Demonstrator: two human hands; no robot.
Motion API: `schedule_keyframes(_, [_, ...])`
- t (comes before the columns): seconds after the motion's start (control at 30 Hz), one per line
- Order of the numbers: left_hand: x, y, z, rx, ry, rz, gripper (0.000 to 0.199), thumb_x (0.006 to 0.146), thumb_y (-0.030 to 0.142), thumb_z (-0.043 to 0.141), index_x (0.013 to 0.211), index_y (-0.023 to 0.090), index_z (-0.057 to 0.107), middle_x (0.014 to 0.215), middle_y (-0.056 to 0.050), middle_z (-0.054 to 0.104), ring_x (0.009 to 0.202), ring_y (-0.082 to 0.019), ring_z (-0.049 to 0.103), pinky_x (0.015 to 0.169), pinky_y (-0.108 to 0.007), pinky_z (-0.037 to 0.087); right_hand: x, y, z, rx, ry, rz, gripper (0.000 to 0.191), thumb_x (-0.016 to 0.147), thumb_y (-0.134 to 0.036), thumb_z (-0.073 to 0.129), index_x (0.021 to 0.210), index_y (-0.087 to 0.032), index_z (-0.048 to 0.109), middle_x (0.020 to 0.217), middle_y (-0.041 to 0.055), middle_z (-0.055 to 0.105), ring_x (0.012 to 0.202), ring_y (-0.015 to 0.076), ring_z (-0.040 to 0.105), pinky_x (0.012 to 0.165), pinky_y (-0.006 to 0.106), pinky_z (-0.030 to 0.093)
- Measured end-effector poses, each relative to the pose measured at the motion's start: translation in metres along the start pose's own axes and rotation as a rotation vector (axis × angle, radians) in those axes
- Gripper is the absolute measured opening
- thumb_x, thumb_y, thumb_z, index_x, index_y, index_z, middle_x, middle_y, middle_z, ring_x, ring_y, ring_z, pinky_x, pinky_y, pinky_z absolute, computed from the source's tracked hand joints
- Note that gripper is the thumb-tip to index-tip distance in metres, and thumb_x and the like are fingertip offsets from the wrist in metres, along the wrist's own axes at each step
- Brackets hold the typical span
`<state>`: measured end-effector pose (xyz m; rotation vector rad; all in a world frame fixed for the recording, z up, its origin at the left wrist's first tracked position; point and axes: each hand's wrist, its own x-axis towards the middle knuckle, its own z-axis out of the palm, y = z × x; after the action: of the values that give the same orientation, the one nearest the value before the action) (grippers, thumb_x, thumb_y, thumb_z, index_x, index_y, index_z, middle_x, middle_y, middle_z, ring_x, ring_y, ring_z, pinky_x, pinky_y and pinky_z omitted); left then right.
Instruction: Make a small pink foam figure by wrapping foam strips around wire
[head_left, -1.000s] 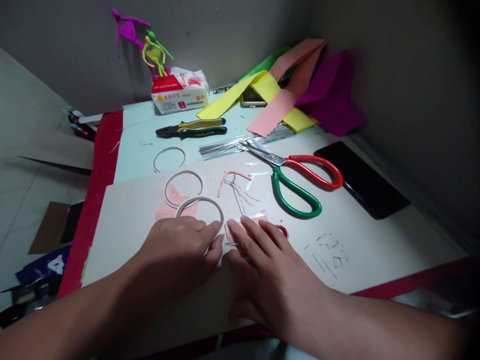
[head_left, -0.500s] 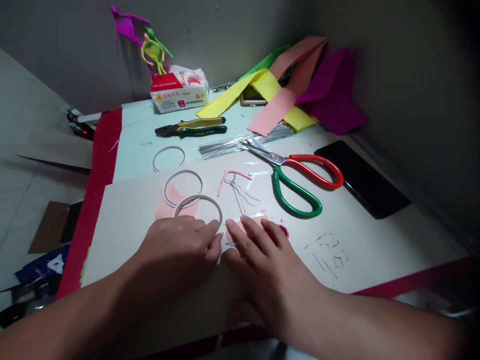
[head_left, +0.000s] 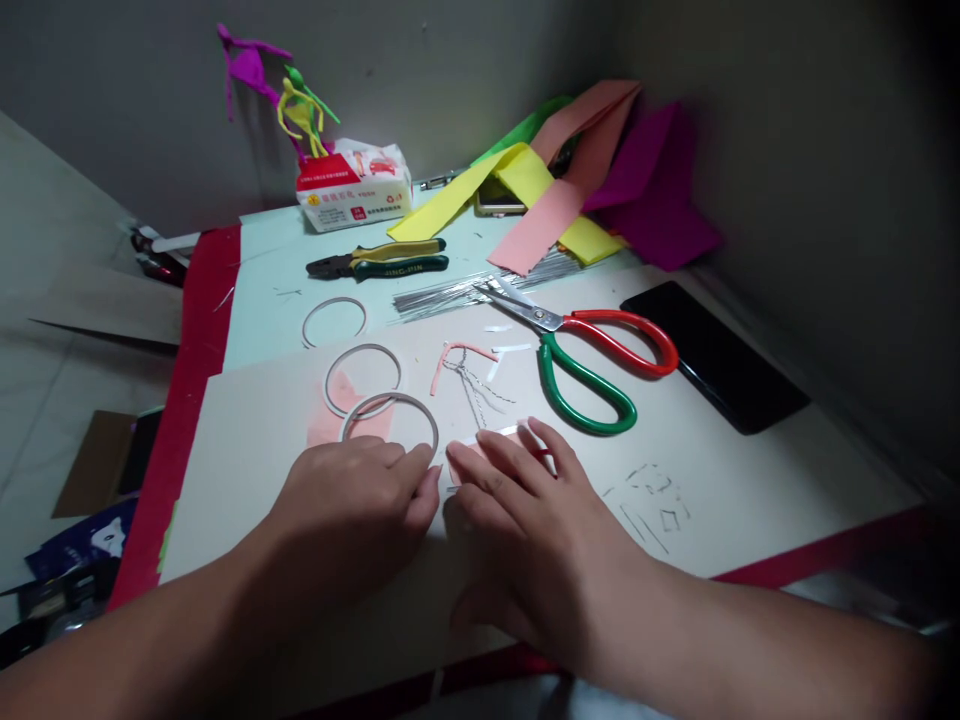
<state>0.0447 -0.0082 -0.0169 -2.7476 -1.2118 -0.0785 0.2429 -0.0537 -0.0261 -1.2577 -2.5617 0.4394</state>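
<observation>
My left hand (head_left: 360, 505) is closed around the near edge of a thin roll of double-sided tape (head_left: 433, 425), which tilts up from the board. My right hand (head_left: 525, 510) lies with fingers stretched out over a small piece of pink crepe paper (head_left: 459, 465) that has a white strip (head_left: 514, 430) along its far edge. Partly under that hand are small scissors with a red handle (head_left: 545, 455); most of them is hidden. Just beyond, a twisted wire figure (head_left: 463, 370) has a pink-wrapped top. A second tape roll (head_left: 328, 385) lies over pink paper (head_left: 326, 425).
Large scissors (head_left: 589, 395) with red and green handles lie beyond my right hand, beside a black phone (head_left: 720, 355). Farther back are pliers (head_left: 401, 268), a bundle of wires (head_left: 427, 298), crepe paper strips (head_left: 517, 170) and a tissue pack (head_left: 356, 200) with small figures (head_left: 304, 110).
My right fingers have shifted slightly over the pink paper and cover more of the small scissors. My left hand stays on the tape roll. The whole view has moved a little.
</observation>
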Motion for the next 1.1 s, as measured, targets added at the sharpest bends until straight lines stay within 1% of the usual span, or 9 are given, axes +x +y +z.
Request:
schedule_keyframes(0.1, [0.0,0.0,-0.001,0.0,-0.038,-0.016,0.023,0.089,0.026,0.044,0.073,0.022,0.062,0.061,-0.002,0.067,0.054,-0.022,0.061,0.048,-0.032,0.031,-0.008,0.011,-0.01,0.029,0.144,-0.044,0.028,0.093,-0.038,0.049,0.111,-0.019,0.06,0.137,0.0058,0.055,0.125,0.0286,0.045,0.108,0.055,0.021])
schedule_keyframes(0.2, [0.0,0.001,0.0,0.013,-0.055,-0.037,0.023,0.087,0.026,0.047,0.068,0.023,0.059,0.058,0.0,0.065,0.053,-0.021,0.06,0.048,-0.032,0.029,-0.019,0.025,-0.015,-0.044,0.273,-0.011,0.025,0.095,-0.014,0.041,0.105,-0.016,0.064,0.115,0.0092,0.066,0.106,0.0257,0.055,0.098,0.051,0.033])
schedule_keyframes(0.3, [-0.001,0.002,0.0,0.007,-0.048,-0.04,0.021,0.086,0.026,0.05,0.068,0.023,0.06,0.057,0.001,0.064,0.053,-0.021,0.06,0.047,-0.032,0.029,-0.028,0.034,-0.016,-0.068,0.237,0.035,0.023,0.093,-0.014,0.046,0.104,-0.015,0.066,0.103,0.0112,0.067,0.092,0.0246,0.055,0.084,0.045,0.041])
schedule_keyframes(0.47, [-0.001,0.002,-0.001,0.003,-0.01,-0.019,0.021,0.086,0.026,0.049,0.069,0.023,0.062,0.058,0.0,0.065,0.054,-0.021,0.06,0.048,-0.032,0.029,-0.034,0.036,-0.015,-0.095,0.195,0.039,0.024,0.091,-0.009,0.046,0.104,-0.012,0.066,0.101,0.013,0.065,0.088,0.0246,0.053,0.077,0.041,0.045])
schedule_keyframes(0.7, [0.001,0.001,-0.007,-0.06,-0.19,-0.06,0.026,0.088,0.026,0.043,0.066,0.022,0.056,0.056,0.0,0.059,0.054,-0.019,0.055,0.05,-0.031,0.026,-0.029,0.039,-0.019,-0.086,0.217,0.086,0.01,0.083,-0.011,0.056,0.085,-0.014,0.065,0.099,0.0118,0.062,0.084,0.0236,0.055,0.073,0.041,0.046])
schedule_keyframes(0.8, [0.001,0.0,-0.008,-0.125,-0.204,-0.047,0.028,0.088,0.026,0.041,0.063,0.021,0.053,0.056,0.0,0.057,0.053,-0.017,0.051,0.051,-0.032,0.027,-0.027,0.042,-0.024,0.082,0.203,0.114,0.003,0.08,-0.015,0.06,0.082,-0.016,0.063,0.097,0.0098,0.061,0.087,0.0228,0.057,0.076,0.039,0.048])
schedule_keyframes(0.97, [0.0,-0.003,-0.006,-0.225,-0.285,-0.052,0.031,0.089,0.027,0.037,0.065,0.022,0.055,0.059,0.0,0.059,0.054,-0.018,0.051,0.053,-0.033,0.03,-0.02,0.038,-0.033,0.563,0.014,0.191,0.013,0.089,-0.017,0.054,0.083,-0.022,0.064,0.098,0.004,0.059,0.083,0.0141,0.059,0.069,0.025,0.051])
schedule_keyframes(1.03, [0.0,-0.004,-0.007,-0.271,-0.308,-0.074,0.033,0.091,0.028,0.034,0.067,0.021,0.057,0.062,-0.001,0.062,0.057,-0.019,0.054,0.055,-0.033,0.033,-0.017,0.035,-0.034,0.742,-0.027,0.244,0.013,0.089,-0.021,0.055,0.08,-0.022,0.065,0.095,0.0032,0.058,0.078,0.0131,0.057,0.063,0.024,0.049])
schedule_keyframes(1.1, [0.001,-0.005,-0.009,-0.301,-0.328,-0.093,0.035,0.092,0.028,0.033,0.07,0.021,0.059,0.065,-0.001,0.064,0.059,-0.019,0.056,0.056,-0.032,0.034,-0.013,0.031,-0.033,0.957,-0.151,0.352,0.014,0.088,-0.026,0.057,0.075,-0.02,0.061,0.083,0.0013,0.055,0.069,0.0115,0.052,0.058,0.023,0.044])
